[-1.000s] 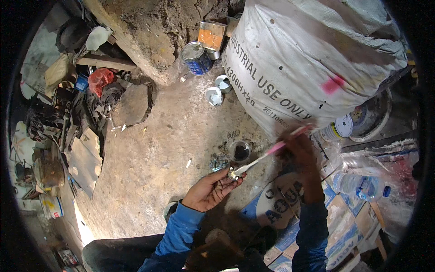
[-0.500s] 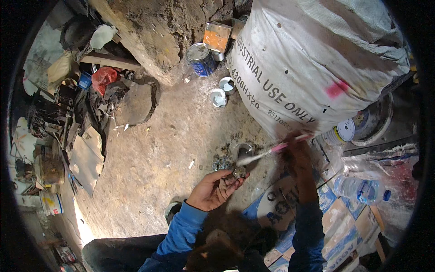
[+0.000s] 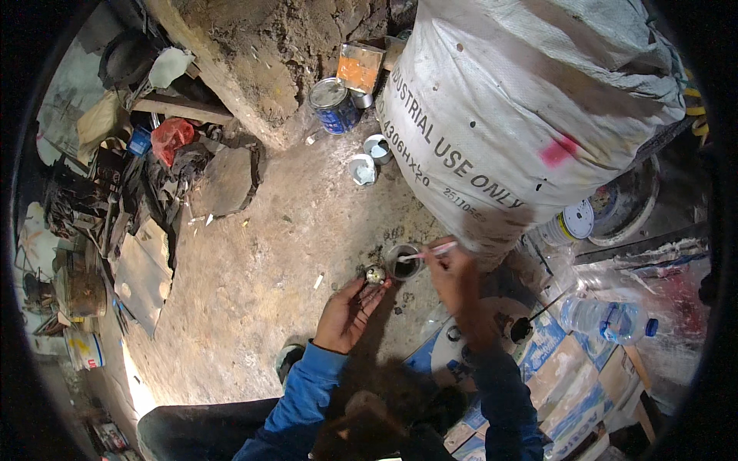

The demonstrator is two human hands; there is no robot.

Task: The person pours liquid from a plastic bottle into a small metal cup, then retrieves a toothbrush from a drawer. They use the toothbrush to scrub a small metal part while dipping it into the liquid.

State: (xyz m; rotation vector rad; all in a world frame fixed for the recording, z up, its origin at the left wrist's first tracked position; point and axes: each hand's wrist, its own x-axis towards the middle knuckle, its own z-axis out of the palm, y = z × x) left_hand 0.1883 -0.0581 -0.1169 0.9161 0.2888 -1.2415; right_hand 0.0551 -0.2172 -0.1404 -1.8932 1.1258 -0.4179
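Observation:
My left hand (image 3: 344, 316) holds a small round metal part (image 3: 374, 275) at its fingertips, low over the floor. Just right of that part stands a small clear cup (image 3: 404, 270) with dark contents. My right hand (image 3: 455, 278) is closed round a slim pink-and-white toothbrush (image 3: 438, 250), whose pale tip reaches into the cup. The toothbrush's head is too small to make out clearly. Dark specks and stains lie on the concrete around the cup.
A big white woven sack (image 3: 492, 115) stands at the far right. Flattened cardboard (image 3: 553, 361) and a plastic water bottle (image 3: 607, 320) lie at the right. A blue paint can (image 3: 334, 107) and small open tins (image 3: 363, 170) stand farther back. Scrap (image 3: 146, 261) is piled at the left.
My right hand has moved left and down, bringing the toothbrush from above the metal part into the cup. My left hand has shifted slightly left with the part, away from the cup.

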